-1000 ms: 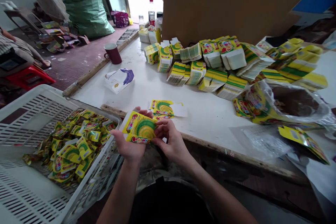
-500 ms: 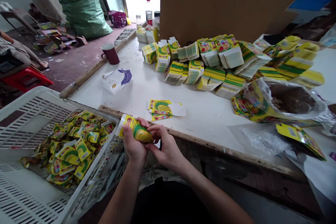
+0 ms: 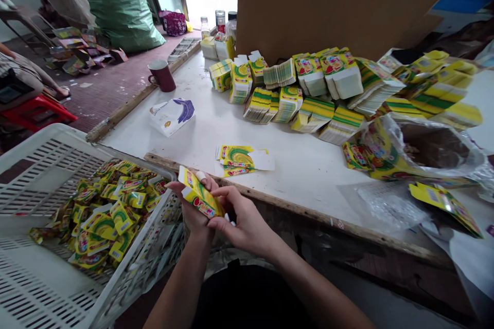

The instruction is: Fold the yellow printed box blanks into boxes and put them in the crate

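Observation:
A small yellow-and-green carton (image 3: 201, 196) is held over the table's front edge, squared up so that a side panel shows. My left hand (image 3: 194, 217) is closed around it from below, thumb at the left side and fingers behind. My right hand (image 3: 247, 222) grips the carton's right end between thumb and fingers, where small white bits, perhaps its flaps, show. Just beyond, a few flat cartons (image 3: 237, 157) lie on the white table (image 3: 301, 169). At my left, a white plastic crate (image 3: 57, 151) holds many yellow-green packets (image 3: 102, 231).
Stacks of flat cartons (image 3: 304, 113) line the table's back before a brown board (image 3: 328, 5). A bag-lined box (image 3: 428, 139) stands right. A tissue pack (image 3: 173, 115) and maroon mug (image 3: 161, 76) stand left. Part of a seated person (image 3: 29, 74) shows at far left.
The carton has gone from looking flattened to box-shaped, and it is turned so its narrow side faces me. My left thumb has moved off its front face to the left side.

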`<state>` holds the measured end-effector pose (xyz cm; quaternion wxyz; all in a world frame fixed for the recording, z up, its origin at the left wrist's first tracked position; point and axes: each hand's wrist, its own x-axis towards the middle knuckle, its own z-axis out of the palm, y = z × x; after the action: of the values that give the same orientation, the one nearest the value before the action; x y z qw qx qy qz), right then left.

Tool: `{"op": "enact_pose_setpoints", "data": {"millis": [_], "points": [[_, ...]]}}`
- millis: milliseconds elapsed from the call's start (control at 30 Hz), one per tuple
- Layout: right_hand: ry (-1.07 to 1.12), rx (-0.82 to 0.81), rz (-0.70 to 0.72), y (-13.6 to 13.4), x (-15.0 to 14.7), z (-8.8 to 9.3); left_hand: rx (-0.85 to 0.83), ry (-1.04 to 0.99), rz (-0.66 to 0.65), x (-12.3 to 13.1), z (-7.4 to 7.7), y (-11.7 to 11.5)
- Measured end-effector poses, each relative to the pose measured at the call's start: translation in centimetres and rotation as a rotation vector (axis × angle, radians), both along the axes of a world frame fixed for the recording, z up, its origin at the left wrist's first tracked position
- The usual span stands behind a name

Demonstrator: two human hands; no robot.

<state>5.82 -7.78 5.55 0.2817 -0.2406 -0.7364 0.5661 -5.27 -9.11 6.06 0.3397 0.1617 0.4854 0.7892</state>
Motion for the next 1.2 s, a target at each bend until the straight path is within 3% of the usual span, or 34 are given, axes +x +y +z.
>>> {"op": "enact_pose_setpoints", "data": {"millis": [167,267,433,600,800,967,1067,1200], "points": [[-0.030,0.055,0.061,-0.3,-0.1,0.1,0.051,-0.100,0.036,-0.5,-0.5,-0.3],[-0.014,0.112,-0.070,0.5,0.2,-0.1,0.027,-0.144,0.077,-0.1,-1.2,-0.1],[-0.002,0.158,-0.282,1.7,0.6,-0.3,-0.004,-0.053,0.089,1.4,-2.3,-0.1],[-0.033,0.139,-0.345,1.5,0.6,-0.7,-0.054,0.002,0.120,1.4,-2.5,-0.7],[-0.008,0.016,-0.377,1.7,0.6,-1.0,-0.090,0.035,-0.023,1.3,-2.5,-1.1],[-0.002,0.034,-0.359,1.9,1.0,-1.0,-0.167,0.148,-0.031,1.3,-2.7,-1.2],[-0.006,0.163,-0.394,2.5,1.2,-0.9,-0.140,0.314,0.065,1.4,-2.2,-1.2],[0.003,0.300,-0.435,3.4,1.6,-0.8,0.088,0.721,0.354,1.0,-0.7,-1.7]]}}
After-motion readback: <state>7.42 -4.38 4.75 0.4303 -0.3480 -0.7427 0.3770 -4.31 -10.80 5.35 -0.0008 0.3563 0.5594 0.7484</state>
